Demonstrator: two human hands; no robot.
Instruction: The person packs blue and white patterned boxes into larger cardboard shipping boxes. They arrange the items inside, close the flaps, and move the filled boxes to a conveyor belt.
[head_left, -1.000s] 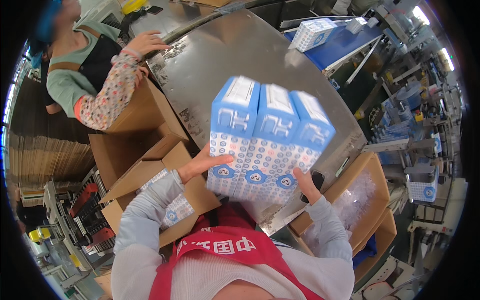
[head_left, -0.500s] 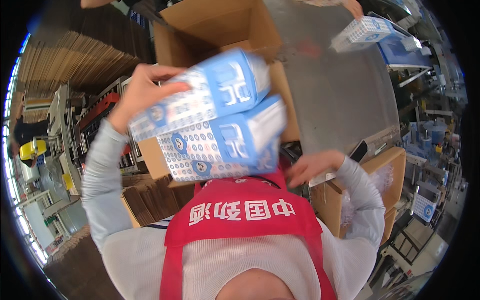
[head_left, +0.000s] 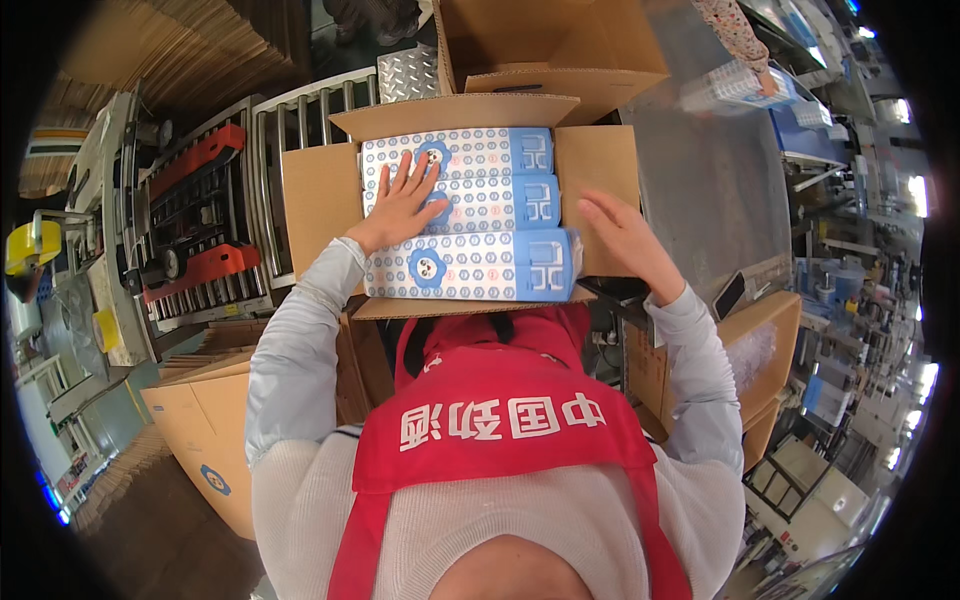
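An opened cardboard carton (head_left: 318,215) stands in front of me with its flaps folded outward. Three white boxes with blue ends lie side by side in it: a far box (head_left: 480,148), a middle box (head_left: 485,208) and a near box (head_left: 480,265). The near one looks a little higher than the others. My left hand (head_left: 398,208) rests flat with spread fingers across the far and middle boxes. Over the carton's right flap, my right hand (head_left: 625,238) is open with nothing in it, close to the boxes' blue ends.
Beyond stands another open carton (head_left: 560,40). A metal table (head_left: 690,190) lies to the right, where a co-worker's hand (head_left: 766,82) touches a similar box (head_left: 735,88). A roller conveyor (head_left: 310,120) and stacked flat cardboard (head_left: 180,45) are on the left.
The three boxes, tilted and lifted under my left hand before, now lie level in the carton. My left hand has flattened on top, and my right hand has moved up to the right flap.
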